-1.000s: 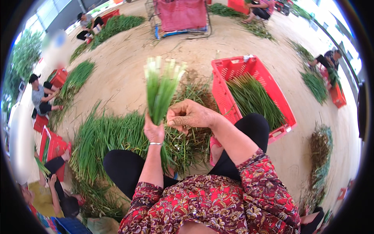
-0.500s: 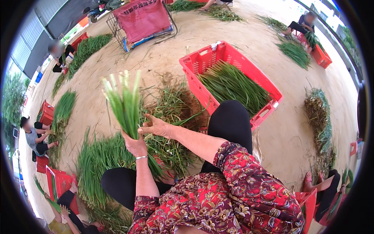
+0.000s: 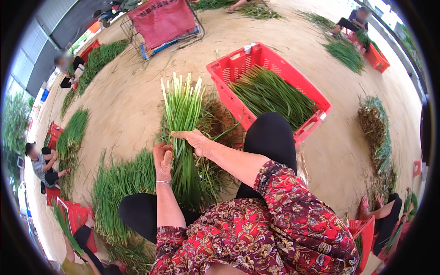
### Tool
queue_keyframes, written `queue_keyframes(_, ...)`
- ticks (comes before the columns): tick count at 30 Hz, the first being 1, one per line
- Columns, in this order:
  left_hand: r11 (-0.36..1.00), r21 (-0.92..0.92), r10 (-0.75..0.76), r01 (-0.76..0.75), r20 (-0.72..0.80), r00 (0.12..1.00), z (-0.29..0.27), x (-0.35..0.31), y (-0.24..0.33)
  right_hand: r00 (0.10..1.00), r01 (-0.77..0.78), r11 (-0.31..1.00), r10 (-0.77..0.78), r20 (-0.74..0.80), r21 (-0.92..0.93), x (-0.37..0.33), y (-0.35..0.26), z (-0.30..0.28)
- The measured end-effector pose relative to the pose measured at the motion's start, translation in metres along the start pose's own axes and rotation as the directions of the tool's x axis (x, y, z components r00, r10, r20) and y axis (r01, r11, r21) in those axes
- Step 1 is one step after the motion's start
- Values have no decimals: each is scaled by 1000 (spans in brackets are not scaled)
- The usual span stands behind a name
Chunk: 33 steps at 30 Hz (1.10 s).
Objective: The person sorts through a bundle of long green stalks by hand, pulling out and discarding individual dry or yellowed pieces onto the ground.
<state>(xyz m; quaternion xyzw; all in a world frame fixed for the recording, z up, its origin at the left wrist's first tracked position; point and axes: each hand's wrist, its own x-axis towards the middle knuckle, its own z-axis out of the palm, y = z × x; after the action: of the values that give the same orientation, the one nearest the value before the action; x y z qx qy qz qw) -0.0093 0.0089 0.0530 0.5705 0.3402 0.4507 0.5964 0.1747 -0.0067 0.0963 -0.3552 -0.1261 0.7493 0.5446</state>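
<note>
A bunch of garlic chives (image 3: 184,110) stands upright in front of me, pale cut ends up and green leaves hanging down between my knees. My right hand (image 3: 195,141) grips the bunch around its middle, thumb across the front. Against the bunch's left side is my left hand (image 3: 162,160), with a bracelet at the wrist. Its fingers are curled in, and whether they hold any stalks is hidden. Loose chives (image 3: 121,188) lie in a thick pile by my left knee. Behind the bunch is a heap of trimmed leaves and dry scraps (image 3: 213,114).
A red plastic crate (image 3: 220,75) with chives (image 3: 275,98) laid inside stands just beyond my right knee. A wire-frame cart with a red cover (image 3: 160,23) is farther off. Several people sit around with crates and chive piles. Another long pile (image 3: 376,137) lies at right.
The bunch has moved right and turned more upright. My left hand, earlier wrapped around its lower part, is now at its side, while my right hand has closed on it.
</note>
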Motion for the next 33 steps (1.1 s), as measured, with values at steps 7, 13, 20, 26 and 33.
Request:
queue_keyframes(7,753,-485,-211,444,460,862,21,-31,20,962,238,791,-110,252,-563,-24,-26,28)
queue_keyframes(13,789,-505,-134,350,414,900,31,-23,27,897,441,23,35,441,-897,-29,-87,49)
queue_keyframes(20,743,-514,-334,429,271,903,21,-22,10,776,482,-70,-429,463,-873,-6,-96,31)
queue_keyframes(26,754,-446,-419,482,238,876,26,-21,13,541,470,-472,-513,666,-746,-14,-73,47)
queue_keyframes(33,780,-421,-427,463,183,886,23,-24,10,828,551,162,11,560,-818,-37,-76,33)
